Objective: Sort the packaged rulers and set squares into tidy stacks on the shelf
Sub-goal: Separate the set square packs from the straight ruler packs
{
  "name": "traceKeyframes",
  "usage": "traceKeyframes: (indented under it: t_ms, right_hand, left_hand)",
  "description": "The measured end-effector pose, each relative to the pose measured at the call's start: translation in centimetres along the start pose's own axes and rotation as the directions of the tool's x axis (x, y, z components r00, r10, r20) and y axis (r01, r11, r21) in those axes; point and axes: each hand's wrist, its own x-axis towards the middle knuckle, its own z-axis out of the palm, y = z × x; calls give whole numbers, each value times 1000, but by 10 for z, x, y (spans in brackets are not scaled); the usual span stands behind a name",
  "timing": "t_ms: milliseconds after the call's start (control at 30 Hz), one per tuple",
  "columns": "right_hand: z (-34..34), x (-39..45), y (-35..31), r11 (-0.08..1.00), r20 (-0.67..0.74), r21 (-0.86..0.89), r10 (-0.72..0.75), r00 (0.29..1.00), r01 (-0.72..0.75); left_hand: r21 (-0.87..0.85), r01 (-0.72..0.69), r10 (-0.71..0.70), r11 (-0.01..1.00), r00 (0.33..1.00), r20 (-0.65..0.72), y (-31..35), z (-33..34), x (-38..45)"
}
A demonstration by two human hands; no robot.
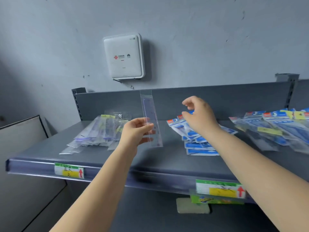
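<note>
Huawei-marked box [124,56] overlooks left hand [136,131] pinching sleeved ruler [151,118]; right hand [199,114] open, empty.

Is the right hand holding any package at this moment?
No, the right hand hovers with fingers spread above the blue packages, while the left hand holds the clear ruler package upright.

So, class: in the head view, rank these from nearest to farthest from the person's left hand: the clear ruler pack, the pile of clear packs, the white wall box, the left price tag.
1. Clear ruler pack: held upright in the left hand.
2. Pile of clear packs: on the shelf, just left.
3. Left price tag: shelf edge, lower left.
4. White wall box: on the wall, above.
</note>
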Motion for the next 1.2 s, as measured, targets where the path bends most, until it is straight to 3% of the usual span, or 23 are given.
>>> traceKeyframes:
  t_ms: [133, 333, 600, 667, 767, 833, 933, 1033, 1200]
  right_hand:
    - [59, 1, -42, 996, 107, -60, -54, 993, 61]
    - [134, 10, -85, 999, 164, -31, -9, 986, 15]
    - [199, 16, -116, 970, 247, -234, -5, 969, 64]
    - [209, 17, -123, 954, 264, -288, -3, 965, 82]
    - [215, 16, -128, 865, 304, -468, -36, 952, 183]
    - [215, 16, -127, 777, 326, -575, -71, 943, 257]
    - [209, 16, -126, 652, 352, -681, -106, 930, 332]
    - [194, 13, -124, 578, 338, -743, -111, 935, 337]
    - [151, 0, -111, 461, 311, -832, -74, 948, 309]
  left_hand:
    - [86, -19, 16, 996, 999, 40, 4, -54, 24]
    - [144, -42, 32, 989, 997, 70, 15, -127, 58]
    - [214, -72, 64, 974, 997, 46, 21, -198, 96]
    - [335, -102, 98, 937, 995, 29, 17, -207, 104]
    - [745, -193, 248, 639, 968, 38, 8, -218, 113]
    - [855, -243, 325, 458, 941, 93, 7, -220, 113]
    - [928, -316, 366, 198, 902, 228, 10, -209, 108]
    - [934, -356, 377, 12, 867, 325, 13, -189, 101]
    - [903, -405, 355, -141, 831, 428, 14, -142, 87]
